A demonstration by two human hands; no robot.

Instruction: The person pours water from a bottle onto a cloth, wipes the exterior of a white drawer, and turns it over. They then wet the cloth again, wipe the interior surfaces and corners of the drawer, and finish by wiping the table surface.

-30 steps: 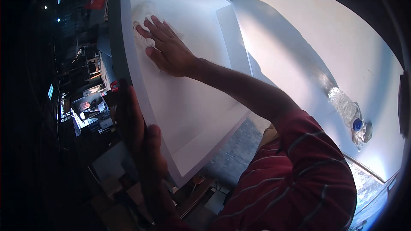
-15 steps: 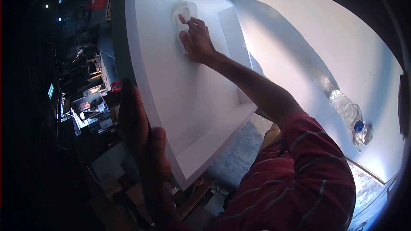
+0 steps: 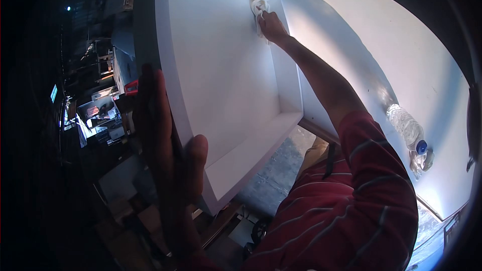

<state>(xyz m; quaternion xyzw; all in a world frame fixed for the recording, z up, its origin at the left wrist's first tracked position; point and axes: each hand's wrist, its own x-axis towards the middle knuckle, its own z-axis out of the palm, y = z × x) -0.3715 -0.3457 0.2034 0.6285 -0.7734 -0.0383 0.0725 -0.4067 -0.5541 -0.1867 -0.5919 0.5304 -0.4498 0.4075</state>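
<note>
A shallow white open-fronted box (image 3: 221, 105) stands tilted in front of me, its inside facing me. My right hand (image 3: 273, 26) reaches into it and presses a bunched white cloth (image 3: 259, 12) near the inner corner at the far right wall. The fingers of that hand are closed on the cloth. At the box's left edge, my left hand (image 3: 173, 135) grips the side. Its long fingers lie straight along the dark outer face, and the thumb rests at the pale rim.
A white board (image 3: 351, 25) lies to the right of the box, with a clear plastic bottle (image 3: 405, 123) with a blue cap on it. Dark workshop clutter (image 3: 103, 115) fills the left side. Grey floor (image 3: 276, 170) shows below the box.
My right hand has moved the cloth rightward across the box's inside to the right wall. The left hand stays at the left edge. The view has shifted slightly.
</note>
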